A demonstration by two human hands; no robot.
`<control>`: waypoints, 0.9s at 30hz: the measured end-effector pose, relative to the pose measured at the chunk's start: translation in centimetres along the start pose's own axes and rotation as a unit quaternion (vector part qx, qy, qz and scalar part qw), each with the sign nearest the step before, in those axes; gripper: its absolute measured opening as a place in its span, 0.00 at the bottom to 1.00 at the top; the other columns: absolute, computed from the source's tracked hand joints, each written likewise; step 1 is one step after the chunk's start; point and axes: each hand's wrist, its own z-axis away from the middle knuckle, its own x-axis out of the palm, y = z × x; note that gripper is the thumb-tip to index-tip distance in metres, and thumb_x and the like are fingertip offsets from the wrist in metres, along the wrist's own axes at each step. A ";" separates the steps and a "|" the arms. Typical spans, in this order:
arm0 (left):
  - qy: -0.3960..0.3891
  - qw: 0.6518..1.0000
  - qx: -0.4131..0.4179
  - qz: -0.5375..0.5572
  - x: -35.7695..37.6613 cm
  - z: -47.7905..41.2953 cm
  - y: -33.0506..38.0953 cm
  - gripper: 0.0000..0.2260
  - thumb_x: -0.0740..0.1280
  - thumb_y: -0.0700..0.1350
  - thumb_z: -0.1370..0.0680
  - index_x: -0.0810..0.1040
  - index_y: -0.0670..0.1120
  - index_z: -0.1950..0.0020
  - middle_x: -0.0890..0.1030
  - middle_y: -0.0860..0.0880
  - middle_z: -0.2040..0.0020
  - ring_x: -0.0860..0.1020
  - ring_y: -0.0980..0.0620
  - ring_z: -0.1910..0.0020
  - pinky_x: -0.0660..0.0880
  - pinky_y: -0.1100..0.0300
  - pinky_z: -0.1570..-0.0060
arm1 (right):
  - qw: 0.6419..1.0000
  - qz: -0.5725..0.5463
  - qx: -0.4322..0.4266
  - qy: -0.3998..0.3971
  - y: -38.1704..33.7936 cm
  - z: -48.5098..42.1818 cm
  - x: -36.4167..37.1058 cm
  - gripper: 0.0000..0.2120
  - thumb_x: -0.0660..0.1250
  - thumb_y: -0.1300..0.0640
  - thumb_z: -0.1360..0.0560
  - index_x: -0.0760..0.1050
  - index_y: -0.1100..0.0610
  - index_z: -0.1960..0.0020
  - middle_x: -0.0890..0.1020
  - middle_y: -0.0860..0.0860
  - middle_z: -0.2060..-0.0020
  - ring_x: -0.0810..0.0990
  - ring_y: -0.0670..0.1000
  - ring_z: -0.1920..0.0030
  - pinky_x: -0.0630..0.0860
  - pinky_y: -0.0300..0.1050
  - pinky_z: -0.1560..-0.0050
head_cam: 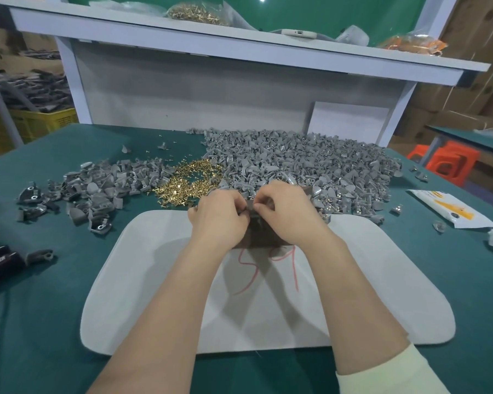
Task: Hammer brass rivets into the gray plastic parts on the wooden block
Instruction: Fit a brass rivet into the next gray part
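Note:
My left hand (218,216) and my right hand (288,213) meet over a dark wooden block (261,237) at the far edge of a white mat (353,294). Between their curled fingertips they pinch a small gray plastic part (251,209). The hands hide most of the block. A heap of brass rivets (187,182) lies just beyond my left hand. A large pile of gray plastic parts (310,163) spreads behind my right hand. No hammer is in view.
A smaller pile of gray parts (97,189) lies to the left on the green table (40,322). A black object with a cord (0,261) sits at the left edge, a white and yellow packet (450,207) at the right. A shelf (239,49) overhangs the back.

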 end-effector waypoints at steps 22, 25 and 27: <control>-0.005 1.000 0.006 0.005 -0.1 0.3 0.2 0.03 0.66 0.47 0.23 0.78 0.55 0.53 0.81 0.49 0.46 0.75 0.44 0.41 0.69 0.53 0.44 | 0.998 0.047 0.037 -0.029 -1.9 -0.1 0.0 0.03 0.62 0.59 0.23 0.70 0.53 0.55 0.76 0.54 0.50 0.75 0.56 0.50 0.73 0.50 0.50; -0.008 1.000 0.002 0.001 -0.2 0.4 0.1 0.04 0.66 0.47 0.23 0.75 0.56 0.56 0.81 0.51 0.47 0.75 0.45 0.42 0.68 0.53 0.44 | 0.998 0.029 0.048 -0.030 -1.5 0.2 0.3 0.04 0.61 0.58 0.22 0.75 0.55 0.52 0.77 0.53 0.50 0.75 0.55 0.49 0.72 0.49 0.49; -0.006 1.000 0.002 0.004 -0.3 0.4 0.2 0.06 0.66 0.47 0.23 0.74 0.56 0.58 0.81 0.53 0.48 0.76 0.46 0.42 0.68 0.53 0.43 | 0.997 -0.022 0.065 -0.023 -0.8 0.3 0.1 0.08 0.62 0.57 0.22 0.80 0.55 0.50 0.81 0.52 0.51 0.77 0.54 0.49 0.73 0.48 0.46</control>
